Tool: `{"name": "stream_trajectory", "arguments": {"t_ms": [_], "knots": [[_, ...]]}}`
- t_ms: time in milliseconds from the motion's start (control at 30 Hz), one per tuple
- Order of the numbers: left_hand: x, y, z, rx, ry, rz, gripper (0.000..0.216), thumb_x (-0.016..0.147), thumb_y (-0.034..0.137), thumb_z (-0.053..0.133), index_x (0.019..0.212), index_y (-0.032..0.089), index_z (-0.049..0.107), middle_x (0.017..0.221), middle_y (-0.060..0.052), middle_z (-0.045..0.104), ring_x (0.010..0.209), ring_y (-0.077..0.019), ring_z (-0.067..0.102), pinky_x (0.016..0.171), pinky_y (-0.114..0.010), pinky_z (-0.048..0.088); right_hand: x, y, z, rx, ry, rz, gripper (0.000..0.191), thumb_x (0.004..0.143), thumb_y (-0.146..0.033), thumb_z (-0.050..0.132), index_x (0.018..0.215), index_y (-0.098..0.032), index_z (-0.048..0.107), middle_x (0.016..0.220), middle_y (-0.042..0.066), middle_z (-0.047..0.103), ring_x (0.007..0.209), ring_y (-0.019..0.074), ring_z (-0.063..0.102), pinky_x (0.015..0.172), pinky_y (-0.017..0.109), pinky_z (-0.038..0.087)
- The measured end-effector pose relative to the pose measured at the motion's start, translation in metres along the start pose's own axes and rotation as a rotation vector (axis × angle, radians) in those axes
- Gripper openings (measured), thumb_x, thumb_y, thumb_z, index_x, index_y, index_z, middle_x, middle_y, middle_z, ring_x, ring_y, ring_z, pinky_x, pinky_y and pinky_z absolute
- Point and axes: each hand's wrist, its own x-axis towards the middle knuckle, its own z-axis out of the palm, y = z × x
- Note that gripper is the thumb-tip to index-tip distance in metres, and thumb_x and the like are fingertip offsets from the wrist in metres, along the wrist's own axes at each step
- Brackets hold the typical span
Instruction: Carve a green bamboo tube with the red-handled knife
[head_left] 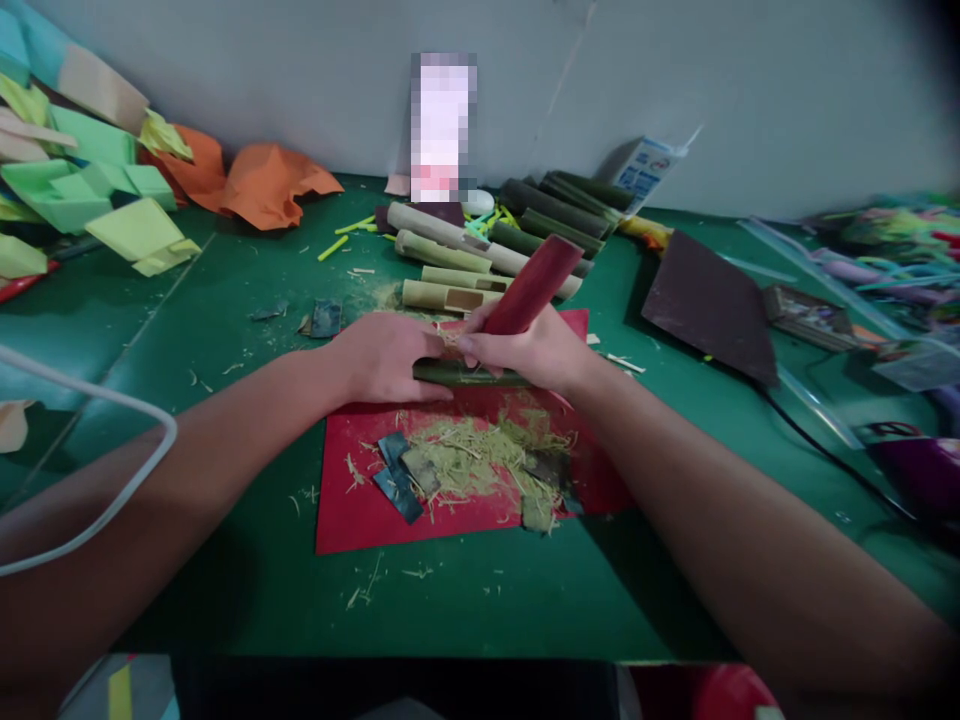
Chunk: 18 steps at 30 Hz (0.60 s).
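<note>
My left hand (386, 358) is closed around the left end of a dark green bamboo tube (465, 373), which lies crosswise above a red sheet (341, 515). Gripped in my right hand (529, 350) is a tool with a thick reddish-brown handle (534, 285), slanting up and to the right. The tool's working end is hidden by my fingers at the top of the tube. Below the tube, a pile of pale bamboo shavings (476, 455) covers part of the sheet, with several flat dark bark chips (400, 480) among it.
Behind my hands lie several bamboo tubes (442, 252), some with cut openings. A lit phone (444, 120) leans on the wall. Crumpled coloured paper (105, 185) fills the back left. At right are a dark brown board (709, 305) and a black cable (817, 440); a white cable (154, 470) crosses my left forearm.
</note>
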Motion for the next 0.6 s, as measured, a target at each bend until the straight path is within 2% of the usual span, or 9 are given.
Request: {"name": "stream_trajectory", "arguments": {"t_ms": [133, 267, 300, 400, 467, 600], "knots": [[0.0001, -0.0015, 0.0029, 0.021, 0.019, 0.050, 0.045, 0.086, 0.055, 0.060, 0.116, 0.023, 0.070, 0.108, -0.007, 0.074, 0.096, -0.0268, 0.068, 0.076, -0.033, 0.046, 0.0006, 0.0042, 0.0015, -0.012, 0.047, -0.033, 0.021, 0.071, -0.032, 0.078, 0.070, -0.017, 0.064, 0.058, -0.002, 0.059, 0.053, 0.0095, 0.048, 0.050, 0.026, 0.038], [-0.0019, 0.0020, 0.0036, 0.076, 0.019, 0.054, 0.046, 0.086, 0.058, 0.057, 0.093, 0.015, 0.072, 0.091, -0.011, 0.072, 0.086, -0.0265, 0.067, 0.071, -0.034, 0.045, 0.0026, 0.0047, 0.0011, -0.018, 0.260, -0.152, 0.016, 0.070, -0.026, 0.077, 0.068, -0.018, 0.063, 0.066, -0.001, 0.061, 0.061, 0.0103, 0.051, 0.055, 0.025, 0.041], [-0.0025, 0.0033, 0.0033, 0.079, 0.015, 0.050, 0.046, 0.087, 0.058, 0.057, 0.091, 0.015, 0.072, 0.089, -0.012, 0.072, 0.085, -0.0264, 0.067, 0.070, -0.034, 0.045, 0.0026, 0.0037, 0.0006, 0.004, 0.277, -0.121, 0.016, 0.072, -0.026, 0.075, 0.067, -0.018, 0.063, 0.063, -0.002, 0.059, 0.058, 0.0096, 0.049, 0.053, 0.025, 0.040], [-0.0027, 0.0057, 0.0023, 0.055, 0.004, 0.042, 0.044, 0.086, 0.057, 0.059, 0.103, 0.018, 0.072, 0.096, -0.010, 0.073, 0.087, -0.0258, 0.067, 0.072, -0.033, 0.047, 0.0012, 0.0011, -0.0013, 0.063, 0.140, -0.025, 0.017, 0.074, -0.026, 0.073, 0.065, -0.016, 0.062, 0.057, -0.003, 0.057, 0.048, 0.0071, 0.045, 0.046, 0.024, 0.035], [-0.0019, 0.0054, 0.0020, 0.051, -0.004, 0.035, 0.045, 0.086, 0.057, 0.061, 0.111, 0.021, 0.071, 0.101, -0.009, 0.073, 0.091, -0.0260, 0.068, 0.075, -0.034, 0.048, 0.0004, 0.0009, -0.0024, 0.076, 0.051, -0.028, 0.018, 0.075, -0.028, 0.072, 0.065, -0.016, 0.062, 0.058, -0.002, 0.060, 0.045, 0.0062, 0.045, 0.043, 0.023, 0.033], [-0.0008, 0.0030, 0.0023, 0.047, -0.001, 0.018, 0.045, 0.085, 0.057, 0.061, 0.112, 0.023, 0.072, 0.104, -0.008, 0.074, 0.094, -0.0272, 0.068, 0.077, -0.035, 0.049, 0.0005, 0.0015, -0.0031, 0.075, -0.015, -0.022, 0.020, 0.075, -0.029, 0.073, 0.066, -0.015, 0.062, 0.055, -0.002, 0.060, 0.043, 0.0059, 0.044, 0.042, 0.022, 0.033]]}}
